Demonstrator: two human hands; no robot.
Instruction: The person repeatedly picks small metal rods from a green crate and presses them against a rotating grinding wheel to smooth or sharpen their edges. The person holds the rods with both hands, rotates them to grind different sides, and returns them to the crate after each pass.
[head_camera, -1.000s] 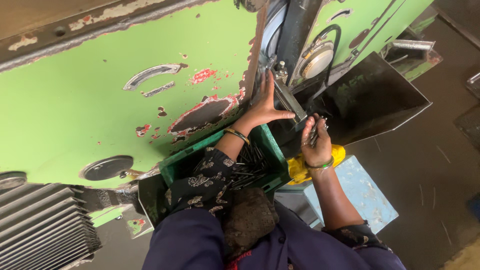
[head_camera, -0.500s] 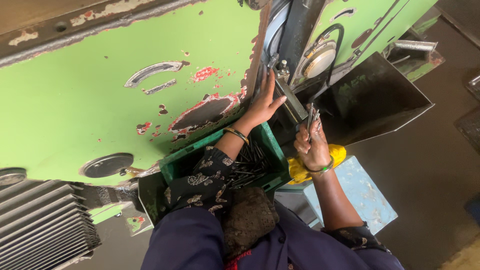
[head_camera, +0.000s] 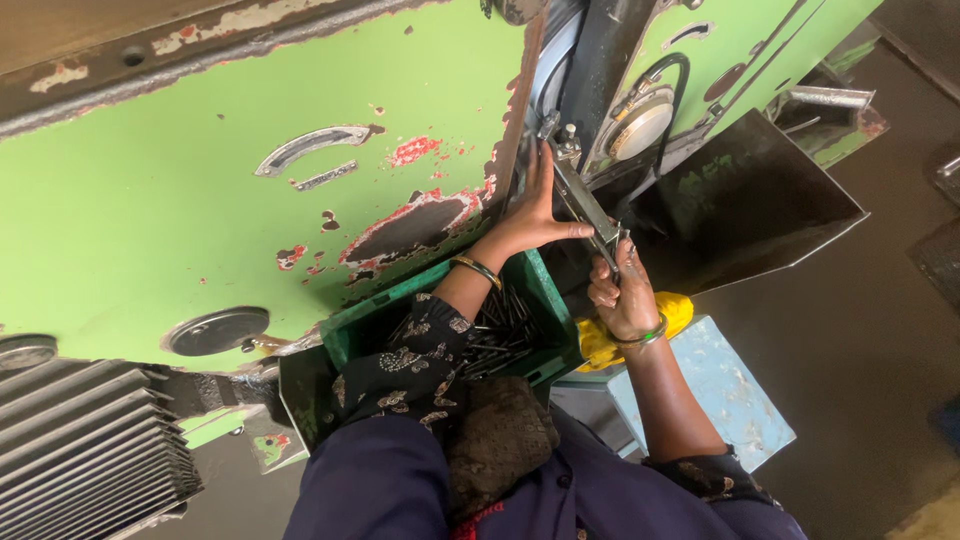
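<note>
Big green press machine (head_camera: 200, 230) above; green crate (head_camera: 545, 300) of dark metal rods (head_camera: 500, 335) just below. Left hand (head_camera: 535, 215) open, flat against slanted metal feed bar (head_camera: 585, 210). Right hand (head_camera: 625, 295) closed around thin rods (head_camera: 612, 255) at bar's lower end.

Light green machine panel (head_camera: 150, 230) flaked to red and dark patches, green crate (head_camera: 545, 300), grey metal bar (head_camera: 585, 205), yellow cloth (head_camera: 600, 345), pale blue mottled stool (head_camera: 725, 390), navy sleeves (head_camera: 370, 480), black floral-patterned cuff (head_camera: 410, 365), green bangle (head_camera: 648, 338).
</note>
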